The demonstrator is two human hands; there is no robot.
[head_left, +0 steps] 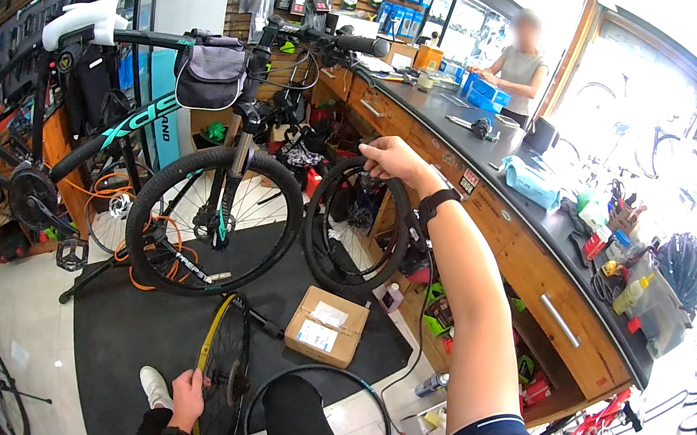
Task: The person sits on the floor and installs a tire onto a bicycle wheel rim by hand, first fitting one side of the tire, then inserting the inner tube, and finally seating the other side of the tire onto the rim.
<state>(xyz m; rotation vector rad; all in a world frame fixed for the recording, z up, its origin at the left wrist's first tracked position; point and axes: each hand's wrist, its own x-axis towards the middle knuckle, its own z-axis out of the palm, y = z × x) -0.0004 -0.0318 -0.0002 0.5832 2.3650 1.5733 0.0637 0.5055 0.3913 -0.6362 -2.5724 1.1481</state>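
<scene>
Nearest, the left hand [187, 392] is closed around the rim of a spoked bicycle wheel with a yellow rim strip [220, 372], which stands upright on the floor between the knees. This wheel is bare; no tyre is on it yet. Farther and to the right, the right hand [389, 158] grasps the top of a loose black rubber tyre [354, 226], held up in the air in front of the long wooden table [537, 260]. A brown cardboard box [327, 326] lies on the black floor mat [125, 318]. Beyond, on the left, a black and teal bicycle [148, 136] stands.
</scene>
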